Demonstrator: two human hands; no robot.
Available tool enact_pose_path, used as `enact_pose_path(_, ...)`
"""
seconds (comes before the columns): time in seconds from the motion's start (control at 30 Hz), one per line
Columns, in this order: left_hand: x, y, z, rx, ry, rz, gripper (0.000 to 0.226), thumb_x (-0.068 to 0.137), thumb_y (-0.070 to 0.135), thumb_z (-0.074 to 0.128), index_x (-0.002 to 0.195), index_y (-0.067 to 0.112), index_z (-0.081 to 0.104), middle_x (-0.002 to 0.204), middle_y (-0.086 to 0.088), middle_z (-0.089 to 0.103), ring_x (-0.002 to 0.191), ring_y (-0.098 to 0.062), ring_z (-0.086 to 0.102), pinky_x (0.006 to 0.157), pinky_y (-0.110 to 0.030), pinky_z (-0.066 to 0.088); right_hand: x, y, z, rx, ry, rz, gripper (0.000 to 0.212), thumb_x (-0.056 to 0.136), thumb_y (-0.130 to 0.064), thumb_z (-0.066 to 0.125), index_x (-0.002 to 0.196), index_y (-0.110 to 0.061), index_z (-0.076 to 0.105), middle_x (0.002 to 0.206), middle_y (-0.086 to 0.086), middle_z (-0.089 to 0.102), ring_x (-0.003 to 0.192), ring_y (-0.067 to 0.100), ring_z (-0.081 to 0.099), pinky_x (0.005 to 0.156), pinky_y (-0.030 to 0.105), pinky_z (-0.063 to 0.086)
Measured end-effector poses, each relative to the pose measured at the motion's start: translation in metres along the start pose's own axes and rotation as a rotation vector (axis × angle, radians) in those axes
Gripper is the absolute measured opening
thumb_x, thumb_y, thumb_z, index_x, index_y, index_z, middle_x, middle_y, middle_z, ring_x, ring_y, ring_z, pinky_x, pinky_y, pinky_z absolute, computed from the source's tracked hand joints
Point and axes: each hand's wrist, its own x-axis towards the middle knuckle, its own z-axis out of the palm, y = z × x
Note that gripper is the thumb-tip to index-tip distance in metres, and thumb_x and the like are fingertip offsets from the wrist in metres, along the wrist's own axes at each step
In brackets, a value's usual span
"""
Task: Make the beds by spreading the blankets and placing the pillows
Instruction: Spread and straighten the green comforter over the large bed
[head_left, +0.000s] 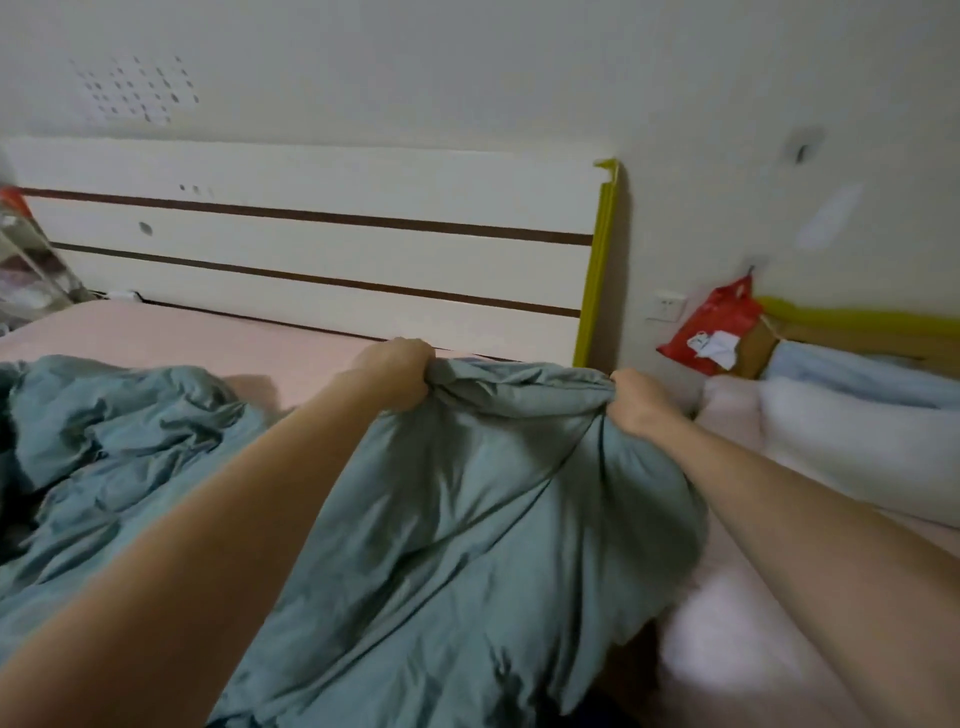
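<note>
Hands clamp the blanket (467, 493) edge, left hand (397, 371) and right hand (636, 400) both fisted. Headboard (311, 244) lies straight ahead; bunched bulk trails left.

crumpled teal blanket (467, 519) on pink-sheeted bed (171, 332)

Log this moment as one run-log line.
step: spreading | left hand: gripping teal quilted blanket edge | right hand: gripping same edge | position: near white headboard

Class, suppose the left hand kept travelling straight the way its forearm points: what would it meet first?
Probably the white headboard just beyond the left hand, which grips the teal blanket; depth is uncertain.
</note>
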Motion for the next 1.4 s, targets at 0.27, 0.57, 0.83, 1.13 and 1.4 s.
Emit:
enact_pose_path(0.27,0.102,-0.017,0.036,-0.312,-0.299,0.042,0.008,0.092,0.021,0.052,0.087,0.018,0.057,0.092,-0.003,0.061,0.086,-0.02,0.054,0.074,-0.029,0.04,0.095,0.007,0.053,0.214,0.03,0.153,0.019,0.095,-0.011,0.045,0.103,-0.002,0.06,0.11,0.019,0.063,0.103,0.035,0.058,0.089,0.039,0.047)
enact_pose_path(0.57,0.344,-0.053,0.087,0.073,0.022,-0.226,0.024,0.095,0.013,0.039,0.115,0.014,0.05,0.116,-0.009,0.061,0.105,-0.031,0.06,0.077,-0.034,0.042,0.321,-0.025,0.085,0.208,0.011,0.13,0.016,0.091,-0.003,0.049,0.104,0.002,0.056,0.114,0.022,0.059,0.107,0.037,0.056,0.085,0.037,0.046)
enact_pose_path(0.83,0.494,-0.07,0.188,0.107,0.093,-0.366,0.043,0.088,0.009,0.049,0.13,0.016,0.045,0.134,-0.01,0.041,0.124,-0.03,0.036,0.103,-0.04,0.031,0.446,-0.001,0.204,0.189,0.017,0.275,0.012,0.092,-0.011,0.043,0.099,-0.01,0.053,0.108,0.015,0.06,0.099,0.034,0.057,0.082,0.041,0.049)
enact_pose_path(1.13,0.49,-0.085,0.338,-0.23,-0.187,-0.446,0.083,0.097,0.03,0.048,0.151,0.031,-0.015,0.16,0.0,-0.013,0.138,-0.035,0.023,0.098,-0.045,0.041,0.46,0.009,0.317,0.564,-0.13,0.126,0.025,0.098,-0.032,0.046,0.115,-0.014,0.049,0.112,0.004,0.055,0.098,0.018,0.052,0.082,0.028,0.043)
enact_pose_path(1.4,0.521,-0.046,0.353,-0.119,-0.179,0.023,0.08,0.096,0.026,0.044,0.15,0.036,-0.013,0.16,0.01,-0.003,0.124,-0.024,0.048,0.077,-0.035,0.05,0.45,0.054,0.316,0.13,-0.299,0.027,0.055,0.08,-0.001,0.047,0.133,-0.016,0.041,0.142,0.007,0.042,0.137,0.022,0.029,0.117,0.039,0.012)
